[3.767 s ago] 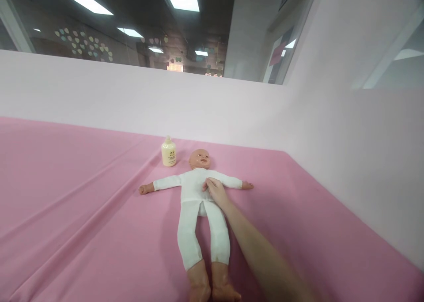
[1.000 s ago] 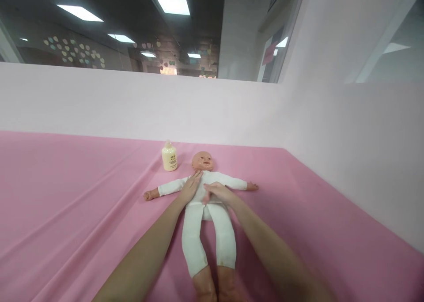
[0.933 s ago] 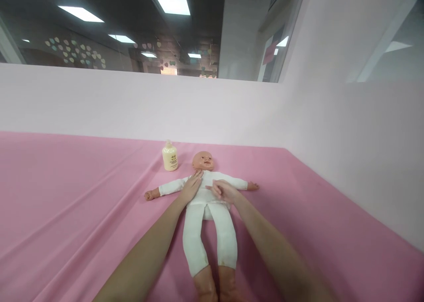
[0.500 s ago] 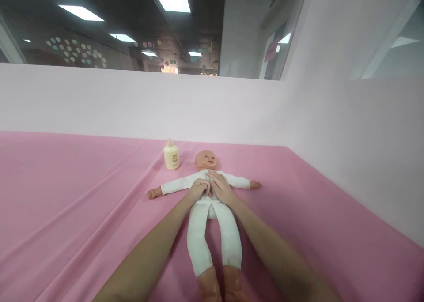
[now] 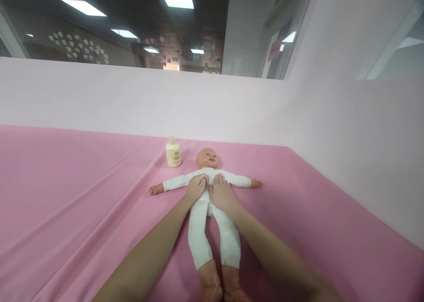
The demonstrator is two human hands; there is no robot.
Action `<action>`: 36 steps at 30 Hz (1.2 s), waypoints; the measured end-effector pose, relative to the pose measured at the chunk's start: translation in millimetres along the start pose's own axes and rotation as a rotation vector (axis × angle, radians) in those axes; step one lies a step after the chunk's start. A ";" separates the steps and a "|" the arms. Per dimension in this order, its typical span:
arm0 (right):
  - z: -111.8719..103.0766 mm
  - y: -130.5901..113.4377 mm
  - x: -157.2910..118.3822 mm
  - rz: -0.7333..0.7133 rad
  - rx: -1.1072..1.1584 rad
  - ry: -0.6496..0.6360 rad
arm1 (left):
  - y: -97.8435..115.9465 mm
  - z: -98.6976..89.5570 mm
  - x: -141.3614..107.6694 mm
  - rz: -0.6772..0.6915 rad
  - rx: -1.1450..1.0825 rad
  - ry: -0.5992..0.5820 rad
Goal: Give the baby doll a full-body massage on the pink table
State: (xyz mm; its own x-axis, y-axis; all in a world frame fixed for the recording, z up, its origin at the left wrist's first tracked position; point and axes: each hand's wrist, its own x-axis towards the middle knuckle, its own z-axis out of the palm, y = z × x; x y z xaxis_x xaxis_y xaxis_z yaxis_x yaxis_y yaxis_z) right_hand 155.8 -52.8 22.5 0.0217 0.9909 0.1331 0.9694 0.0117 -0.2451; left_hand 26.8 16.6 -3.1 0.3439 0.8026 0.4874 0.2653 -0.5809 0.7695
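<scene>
A baby doll (image 5: 198,235) with a white cloth body lies on its back, arms spread and feet toward me. My left hand (image 5: 197,187) rests on the left side of its chest, the fingers curled in, with nothing visible in them. Flat on the right side of the chest lies my right hand (image 5: 221,192), its fingers stretched toward the doll's head. The two hands are side by side with a narrow gap between them. Left of the doll's head stands a cream pump bottle (image 5: 173,154), upright.
The pink sheet (image 5: 82,183) under the doll has long creases at the left. A white wall (image 5: 139,101) rises behind it, with a window above, and another wall (image 5: 364,152) borders the right side.
My hands have moved apart slightly on the doll's chest; before, they met near its middle. The fingers of my left hand are more curled. The camera view has shifted a little.
</scene>
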 end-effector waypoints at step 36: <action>13.2 50.0 32.4 -0.449 0.412 0.027 | 5.4 11.9 -1.2 0.078 0.089 -0.133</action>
State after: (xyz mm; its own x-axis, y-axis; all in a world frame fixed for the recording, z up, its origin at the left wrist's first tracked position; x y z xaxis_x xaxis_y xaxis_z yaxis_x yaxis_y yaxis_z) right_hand 201.7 -18.3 1.9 -0.3560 0.8733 0.3326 0.7110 0.4841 -0.5100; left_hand 38.6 11.0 -4.5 0.4811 0.7331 0.4807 0.3099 -0.6551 0.6890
